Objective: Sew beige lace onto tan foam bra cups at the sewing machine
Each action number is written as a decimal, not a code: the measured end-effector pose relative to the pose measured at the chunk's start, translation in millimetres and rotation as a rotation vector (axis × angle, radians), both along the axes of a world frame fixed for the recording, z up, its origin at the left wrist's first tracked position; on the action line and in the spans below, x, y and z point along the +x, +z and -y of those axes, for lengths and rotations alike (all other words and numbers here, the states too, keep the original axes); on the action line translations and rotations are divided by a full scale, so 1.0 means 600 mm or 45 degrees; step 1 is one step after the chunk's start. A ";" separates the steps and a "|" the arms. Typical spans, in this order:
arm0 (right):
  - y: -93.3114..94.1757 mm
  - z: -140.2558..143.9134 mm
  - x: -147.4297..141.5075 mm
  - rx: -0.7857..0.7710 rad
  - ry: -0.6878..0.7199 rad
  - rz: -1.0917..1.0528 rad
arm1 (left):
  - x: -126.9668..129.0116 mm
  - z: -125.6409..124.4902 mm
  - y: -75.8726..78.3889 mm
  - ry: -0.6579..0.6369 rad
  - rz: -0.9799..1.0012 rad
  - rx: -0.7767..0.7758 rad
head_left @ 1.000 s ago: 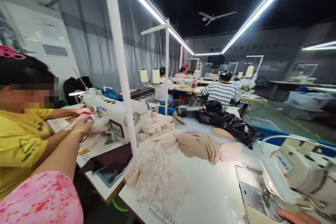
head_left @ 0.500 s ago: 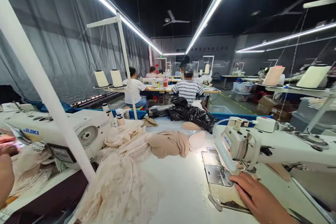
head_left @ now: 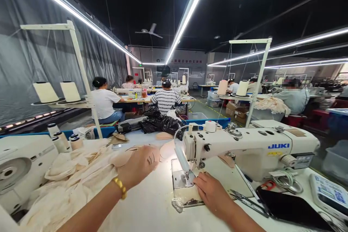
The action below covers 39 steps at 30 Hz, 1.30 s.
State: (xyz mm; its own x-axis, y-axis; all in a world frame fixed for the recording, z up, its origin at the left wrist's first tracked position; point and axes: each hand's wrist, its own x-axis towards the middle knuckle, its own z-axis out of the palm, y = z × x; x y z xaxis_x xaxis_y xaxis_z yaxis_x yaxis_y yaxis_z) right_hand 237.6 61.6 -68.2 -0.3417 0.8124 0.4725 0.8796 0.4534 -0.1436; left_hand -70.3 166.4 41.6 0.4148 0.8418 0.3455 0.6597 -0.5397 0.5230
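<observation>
My left hand [head_left: 140,166], a yellow bracelet at its wrist, reaches over the stack of beige fabric pieces [head_left: 119,157]. Blur and the back of the hand hide its fingertips, so any grip on a piece is unclear. My right hand [head_left: 213,193] rests at the sewing machine [head_left: 239,145], its fingers lying on the bed by the metal needle plate [head_left: 179,179] and presser foot. No fabric shows under those fingers. A single beige piece [head_left: 166,152] lies beside the stack, and another [head_left: 164,136] sits farther back.
Crumpled cream fabric [head_left: 81,185] covers the table's left side. Scissors [head_left: 250,203], a black phone [head_left: 290,206] and a white device [head_left: 330,192] lie at right. Black plastic bags [head_left: 154,121] are at the back edge. Thread stands rise on both sides; co-workers sit beyond.
The view has swung to the right. My left hand has come from the far left edge to the beige stack. The right hand stays by the needle plate.
</observation>
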 end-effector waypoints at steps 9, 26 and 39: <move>-0.014 -0.013 0.014 0.039 0.060 -0.110 | 0.153 -0.078 -0.056 -0.038 -0.165 -0.261; 0.057 0.118 -0.134 -0.961 0.544 -1.800 | 0.064 0.279 -0.079 -0.162 1.348 -1.347; 0.066 0.106 -0.078 -1.201 0.316 -1.287 | 0.037 0.264 -0.107 0.288 1.107 -0.797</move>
